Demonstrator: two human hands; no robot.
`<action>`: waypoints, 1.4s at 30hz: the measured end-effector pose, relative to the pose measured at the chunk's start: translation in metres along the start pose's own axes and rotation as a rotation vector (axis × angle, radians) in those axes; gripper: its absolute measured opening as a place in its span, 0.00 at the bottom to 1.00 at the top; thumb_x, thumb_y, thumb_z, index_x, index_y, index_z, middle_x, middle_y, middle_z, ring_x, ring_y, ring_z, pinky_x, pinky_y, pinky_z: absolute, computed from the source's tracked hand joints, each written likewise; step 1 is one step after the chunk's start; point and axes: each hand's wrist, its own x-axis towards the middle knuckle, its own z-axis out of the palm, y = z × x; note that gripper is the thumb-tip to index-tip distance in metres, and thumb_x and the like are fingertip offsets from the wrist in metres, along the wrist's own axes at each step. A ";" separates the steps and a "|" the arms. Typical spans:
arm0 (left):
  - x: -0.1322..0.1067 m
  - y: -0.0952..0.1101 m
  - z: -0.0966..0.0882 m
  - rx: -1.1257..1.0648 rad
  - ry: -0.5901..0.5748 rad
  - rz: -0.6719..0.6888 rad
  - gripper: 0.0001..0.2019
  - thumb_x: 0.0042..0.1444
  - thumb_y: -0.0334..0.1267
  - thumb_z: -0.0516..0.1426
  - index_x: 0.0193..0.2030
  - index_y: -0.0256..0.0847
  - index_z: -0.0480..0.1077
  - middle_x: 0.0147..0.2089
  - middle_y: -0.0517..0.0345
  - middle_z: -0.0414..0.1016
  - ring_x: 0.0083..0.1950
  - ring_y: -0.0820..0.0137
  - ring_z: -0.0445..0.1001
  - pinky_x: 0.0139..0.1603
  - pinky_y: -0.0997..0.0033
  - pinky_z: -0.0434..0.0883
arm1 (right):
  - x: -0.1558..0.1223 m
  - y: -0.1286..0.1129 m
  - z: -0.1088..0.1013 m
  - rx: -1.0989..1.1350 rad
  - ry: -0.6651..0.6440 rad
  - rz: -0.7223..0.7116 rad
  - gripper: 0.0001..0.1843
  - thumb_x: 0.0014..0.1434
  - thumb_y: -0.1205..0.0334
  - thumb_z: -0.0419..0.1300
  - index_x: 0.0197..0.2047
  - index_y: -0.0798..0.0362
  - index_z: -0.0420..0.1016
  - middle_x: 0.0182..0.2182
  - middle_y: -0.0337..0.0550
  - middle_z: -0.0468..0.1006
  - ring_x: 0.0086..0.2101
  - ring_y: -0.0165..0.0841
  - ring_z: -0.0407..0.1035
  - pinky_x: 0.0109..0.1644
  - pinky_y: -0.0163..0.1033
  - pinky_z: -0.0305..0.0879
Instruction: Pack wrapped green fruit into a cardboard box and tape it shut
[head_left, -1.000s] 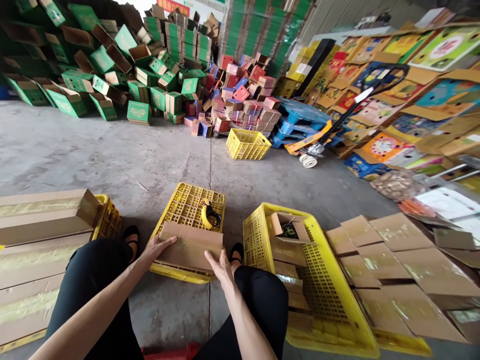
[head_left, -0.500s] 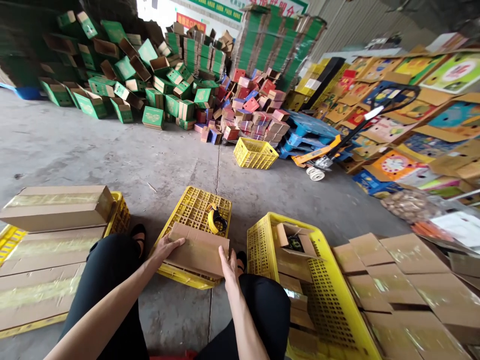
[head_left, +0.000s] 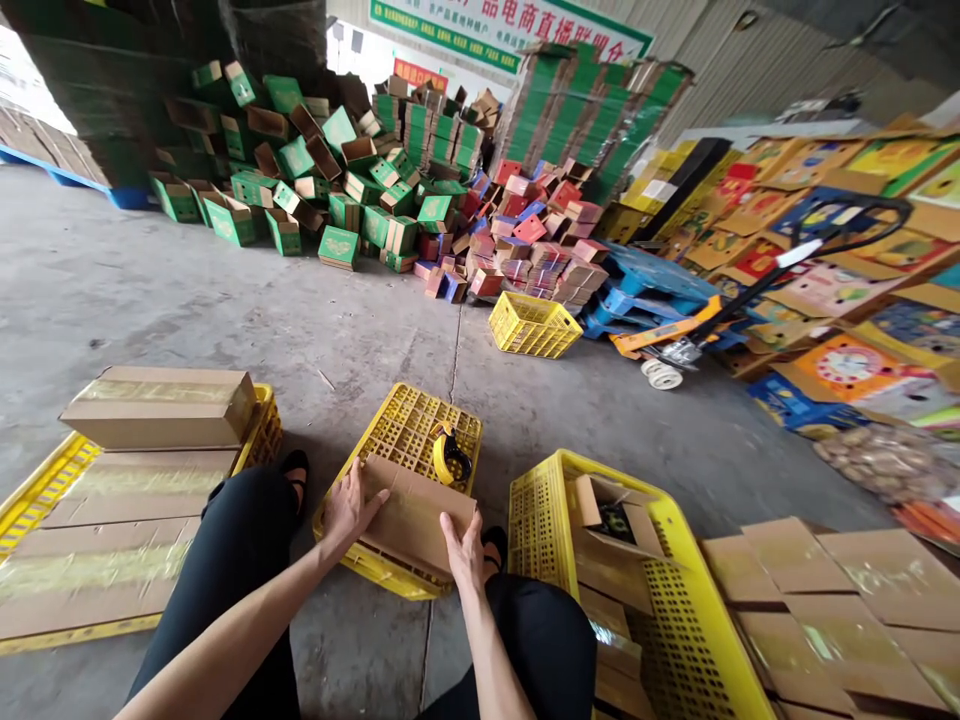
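At far left, a low yellow plastic crate point(head_left: 266, 425) is filled with long brown cardboard cartons banded with clear tape; one long taped carton point(head_left: 161, 410) is laid on top, tilted slightly.

Centre: an upturned yellow plastic lattice crate point(head_left: 401, 425) is used as a bench. On its near part lies a plain brown oblong cardboard carton point(head_left: 416, 515). Its left end is gripped by the left hand point(head_left: 349, 508), fingers spread over the edge and thumb laid across the top. Behind the carton, a yellow-and-black handheld tape dispenser point(head_left: 442, 458) is rested on the lattice, touched by neither hand. The carton's right end is gripped by the right hand point(head_left: 465, 545), thumb on top; its fingers are partly hidden.

Right: in a deep yellow perforated plastic crate point(head_left: 536, 520), a small open brown cardboard box point(head_left: 589, 500) with dark contents, not identifiable, is set above further cartons. Brown cardboard cartons point(head_left: 847, 620) are ranged beyond.

Judgement: the step in hand is taken to be steadying and squaring the carton. Whether its top is taped cannot be told. For any next move, even inward pressure at both ends is called for, with the dispenser kept clear.
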 end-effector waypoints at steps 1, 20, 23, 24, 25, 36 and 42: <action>-0.002 0.001 0.001 0.041 0.006 0.056 0.47 0.63 0.55 0.61 0.81 0.29 0.51 0.72 0.29 0.67 0.72 0.42 0.68 0.71 0.51 0.64 | -0.001 0.001 0.001 -0.002 0.002 -0.007 0.60 0.55 0.23 0.61 0.73 0.64 0.59 0.69 0.73 0.69 0.68 0.61 0.65 0.73 0.54 0.62; -0.013 -0.001 0.001 0.328 -0.081 0.272 0.53 0.46 0.61 0.74 0.78 0.56 0.63 0.79 0.37 0.52 0.72 0.32 0.58 0.69 0.40 0.62 | -0.026 -0.019 -0.013 -0.389 -0.183 -0.288 0.55 0.50 0.46 0.77 0.77 0.47 0.64 0.80 0.56 0.49 0.74 0.70 0.48 0.74 0.68 0.55; -0.013 -0.001 0.000 0.321 -0.088 0.252 0.54 0.45 0.60 0.74 0.78 0.56 0.62 0.80 0.38 0.52 0.73 0.31 0.58 0.68 0.38 0.62 | -0.029 -0.025 -0.014 -0.430 -0.234 -0.236 0.59 0.45 0.51 0.80 0.78 0.43 0.64 0.80 0.56 0.49 0.73 0.74 0.50 0.71 0.69 0.59; -0.013 -0.001 0.000 0.324 -0.096 0.249 0.55 0.44 0.60 0.74 0.78 0.56 0.62 0.80 0.38 0.51 0.73 0.30 0.57 0.69 0.38 0.61 | -0.029 -0.028 -0.014 -0.455 -0.246 -0.226 0.61 0.44 0.51 0.81 0.78 0.43 0.63 0.80 0.56 0.48 0.72 0.74 0.51 0.70 0.69 0.60; -0.013 -0.001 -0.001 0.328 -0.107 0.249 0.56 0.43 0.60 0.75 0.79 0.56 0.61 0.80 0.37 0.51 0.73 0.30 0.56 0.69 0.38 0.61 | -0.029 -0.031 -0.013 -0.486 -0.259 -0.217 0.62 0.43 0.52 0.81 0.79 0.43 0.62 0.81 0.57 0.46 0.72 0.75 0.51 0.70 0.70 0.60; -0.018 0.010 0.000 0.368 -0.164 0.177 0.64 0.34 0.55 0.78 0.80 0.51 0.59 0.82 0.34 0.45 0.75 0.24 0.53 0.69 0.36 0.61 | -0.037 -0.043 -0.006 -0.496 -0.272 -0.173 0.64 0.41 0.55 0.83 0.78 0.37 0.62 0.81 0.53 0.42 0.72 0.81 0.47 0.66 0.77 0.58; -0.019 0.003 0.002 0.345 -0.176 0.219 0.64 0.38 0.58 0.77 0.81 0.49 0.56 0.84 0.34 0.36 0.75 0.23 0.52 0.70 0.34 0.59 | -0.035 -0.051 -0.006 -0.549 -0.295 -0.156 0.65 0.43 0.54 0.84 0.79 0.36 0.60 0.82 0.54 0.40 0.72 0.81 0.45 0.66 0.77 0.56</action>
